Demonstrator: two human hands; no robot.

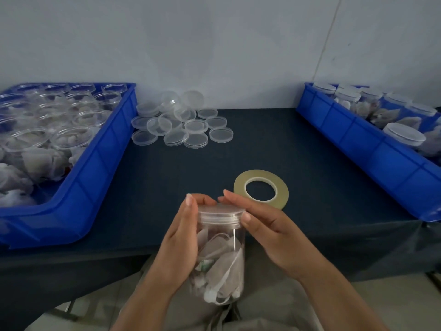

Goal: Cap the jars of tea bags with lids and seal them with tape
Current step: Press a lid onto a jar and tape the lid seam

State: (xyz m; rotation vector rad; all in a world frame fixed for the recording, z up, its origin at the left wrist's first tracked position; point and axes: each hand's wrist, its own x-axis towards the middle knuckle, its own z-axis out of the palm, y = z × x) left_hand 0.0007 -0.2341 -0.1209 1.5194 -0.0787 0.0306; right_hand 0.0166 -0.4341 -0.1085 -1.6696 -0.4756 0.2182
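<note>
A clear plastic jar full of tea bags is held above my lap, just in front of the table's near edge. A clear lid sits on its top. My left hand grips the jar's left side, fingers curled round it up to the lid. My right hand holds the lid's right rim between thumb and fingers. A roll of clear tape lies flat on the dark table just behind my right hand.
A blue bin at left holds several uncapped jars of tea bags. A pile of loose clear lids lies at the back centre. A blue bin at right holds several capped jars. A grey wall stands behind the table.
</note>
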